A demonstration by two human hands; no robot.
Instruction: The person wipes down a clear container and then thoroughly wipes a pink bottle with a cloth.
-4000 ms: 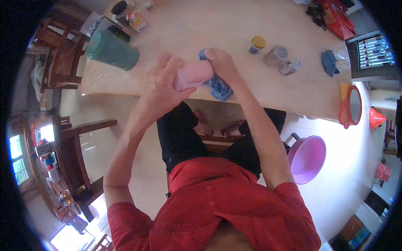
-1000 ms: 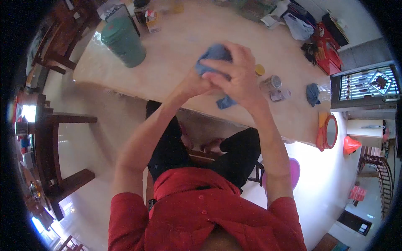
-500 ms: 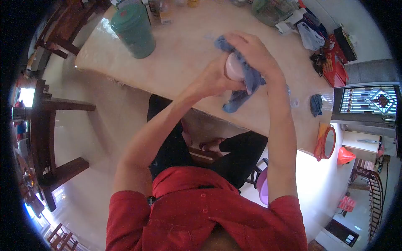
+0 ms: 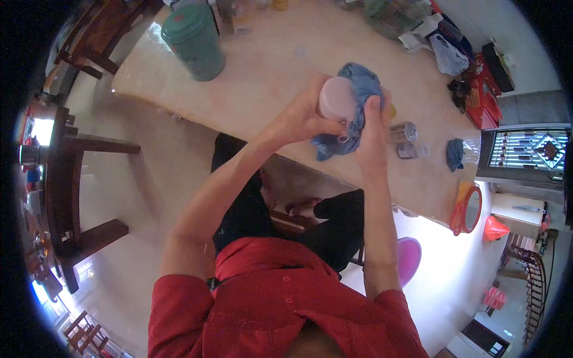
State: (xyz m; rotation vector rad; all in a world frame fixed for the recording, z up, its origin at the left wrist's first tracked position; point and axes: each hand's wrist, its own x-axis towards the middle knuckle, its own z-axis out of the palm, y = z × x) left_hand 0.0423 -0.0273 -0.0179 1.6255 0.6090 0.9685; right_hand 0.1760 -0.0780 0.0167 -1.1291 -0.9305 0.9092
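My left hand [image 4: 303, 118] is wrapped round a container with a pale pink, rounded end [image 4: 337, 98], held above the table near its front edge. A crumpled blue cloth [image 4: 363, 79] lies against the container's right side, and part of it hangs below. My right hand [image 4: 375, 134] grips this cloth and presses it to the container, thumb on the near side. Cloth and fingers hide most of the container's body. Just right of my right hand, a clear glass jar [image 4: 406, 132] and a second small clear container [image 4: 407, 150] are on the table.
A green lidded bucket [image 4: 194, 45] stands on the table [image 4: 268, 65] at the back left. A dark blue cloth [image 4: 455, 154] and a red-framed mirror [image 4: 473, 209] lie toward the right end. Bags and boxes line the wall. A purple stool [image 4: 409, 259] stands below.
My right hand has come down from over the container's top to its right side, bringing the cloth along. More of the pink end shows, and the glass jars have come into view.
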